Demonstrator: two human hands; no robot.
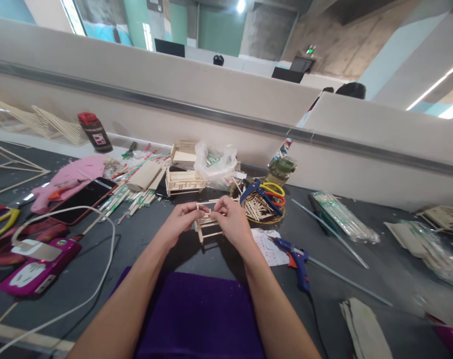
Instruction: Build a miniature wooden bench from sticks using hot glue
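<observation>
The small pale frame of thin wooden sticks (pixel 207 223) sits at the centre of the frame, raised just above the dark worktop (pixel 361 279). Keep it level and pinch only its top rail, lightly, since such sticks probably flex and joints may give. Your left hand (pixel 181 219) grips its left end, fingers closed; your right hand (pixel 232 219) clamps the right end, covering it. The blue glue gun (pixel 296 257) lies near, right of centre.

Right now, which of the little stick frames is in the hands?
The stick frame between the left hand and right hand; the other frame sits farther back by the plastic bag.
</observation>
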